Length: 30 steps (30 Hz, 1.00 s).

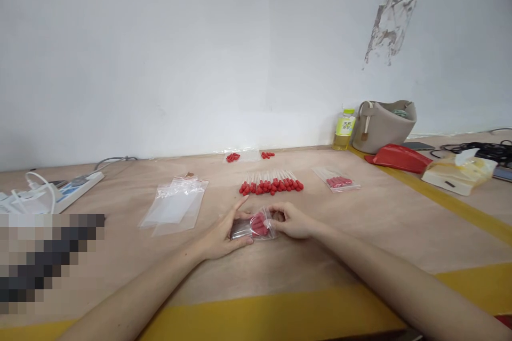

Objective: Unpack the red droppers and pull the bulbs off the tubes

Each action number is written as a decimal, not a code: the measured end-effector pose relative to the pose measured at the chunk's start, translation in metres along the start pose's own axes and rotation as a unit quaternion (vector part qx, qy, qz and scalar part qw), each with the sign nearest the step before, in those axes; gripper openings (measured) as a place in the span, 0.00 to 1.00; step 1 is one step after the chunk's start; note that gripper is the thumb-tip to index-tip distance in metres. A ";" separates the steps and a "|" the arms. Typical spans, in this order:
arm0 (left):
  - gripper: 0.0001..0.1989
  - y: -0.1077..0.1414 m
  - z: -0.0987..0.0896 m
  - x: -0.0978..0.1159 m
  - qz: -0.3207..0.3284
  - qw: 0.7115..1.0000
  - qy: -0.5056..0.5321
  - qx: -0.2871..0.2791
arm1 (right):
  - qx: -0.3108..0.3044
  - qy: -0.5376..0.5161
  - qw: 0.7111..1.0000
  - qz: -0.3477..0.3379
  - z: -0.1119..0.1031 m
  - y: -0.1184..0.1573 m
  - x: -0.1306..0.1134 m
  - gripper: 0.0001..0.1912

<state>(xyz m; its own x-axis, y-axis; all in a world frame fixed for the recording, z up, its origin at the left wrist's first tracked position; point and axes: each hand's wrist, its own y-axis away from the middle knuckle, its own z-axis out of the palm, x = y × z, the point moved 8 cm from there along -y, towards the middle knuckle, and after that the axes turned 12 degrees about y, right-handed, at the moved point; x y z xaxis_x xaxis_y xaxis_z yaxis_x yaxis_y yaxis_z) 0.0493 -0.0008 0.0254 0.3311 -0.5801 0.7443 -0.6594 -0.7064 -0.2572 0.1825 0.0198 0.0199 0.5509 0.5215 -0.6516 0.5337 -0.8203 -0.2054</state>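
A clear plastic bag with red-tipped pieces inside (259, 225) lies on the table between my hands. My left hand (227, 233) is at the bag's left end, thumb along the lower edge and fingers at the upper side. My right hand (291, 220) pinches the bag's right edge between thumb and fingers. Just behind them, a row of red-tipped white sticks (272, 184) lies with the tips toward me. Flat clear bags (176, 205) overlap to the left. On the right rests another bag holding red-tipped pieces (339, 181).
Small red pieces (232, 157) lie near the wall on clear plastic. At the back right stand a bottle (344, 129) and a grey bag (384, 127), near a red pouch (398, 158) and a tissue pack (460, 173). A power strip (80, 192) is at left.
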 end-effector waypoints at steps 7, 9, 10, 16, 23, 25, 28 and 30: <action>0.44 0.001 -0.001 0.001 -0.018 0.999 0.027 0.004 | 0.009 -0.042 0.999 0.019 0.005 -0.004 0.002 0.06; 0.43 0.001 -0.001 0.001 -0.019 0.999 0.027 0.005 | 0.022 -0.060 0.998 0.028 0.005 -0.004 0.004 0.08; 0.43 0.001 -0.001 0.001 -0.018 1.000 0.024 0.006 | 0.025 -0.072 0.997 0.033 0.005 -0.004 0.006 0.10; 0.40 0.002 -0.002 0.002 -0.017 1.000 0.004 0.007 | -0.051 -0.115 0.992 0.021 0.014 -0.005 0.001 0.11; 0.39 0.002 -0.001 0.003 -0.015 1.000 -0.009 -0.004 | -0.063 -0.027 0.997 -0.024 0.003 -0.004 -0.005 0.09; 0.39 0.002 -0.001 0.003 -0.019 1.000 -0.008 -0.005 | -0.061 -0.032 0.997 -0.028 -0.001 -0.003 -0.004 0.11; 0.38 0.003 -0.002 0.000 -0.035 0.999 -0.011 -0.002 | -0.083 -0.062 0.994 -0.024 0.002 -0.001 0.002 0.16; 0.38 0.003 -0.002 -0.001 -0.037 0.999 -0.014 0.000 | -0.103 -0.086 0.991 -0.020 0.005 -0.001 0.005 0.19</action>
<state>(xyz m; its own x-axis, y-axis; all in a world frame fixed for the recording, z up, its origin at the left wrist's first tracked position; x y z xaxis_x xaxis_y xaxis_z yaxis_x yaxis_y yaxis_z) 0.0460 -0.0014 0.0251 0.3970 -0.5371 0.7443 -0.6327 -0.7476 -0.2020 0.1811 0.0224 0.0130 0.4180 0.4905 -0.7646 0.6822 -0.7253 -0.0923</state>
